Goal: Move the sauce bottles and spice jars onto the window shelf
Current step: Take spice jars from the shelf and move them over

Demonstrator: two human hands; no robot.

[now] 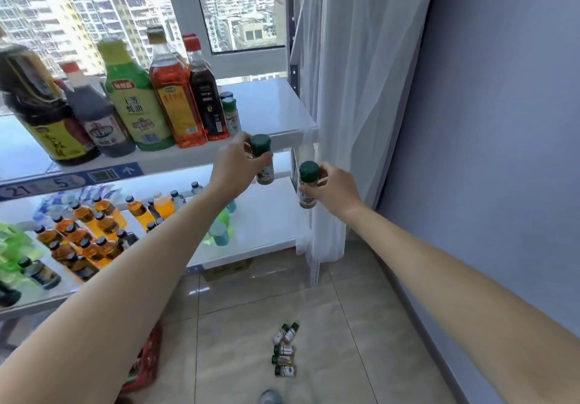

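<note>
My left hand grips a green-capped spice jar just in front of the white window shelf, near its front edge. My right hand holds a second green-capped spice jar lower down, to the right of the shelf's corner. On the shelf stand several tall sauce bottles in a row, with two small spice jars at their right end. Several more spice jars lie on the tiled floor below.
A lower shelf carries many small drink bottles. A white sheer curtain hangs right of the shelving, beside a grey wall. A red crate sits on the floor at lower left.
</note>
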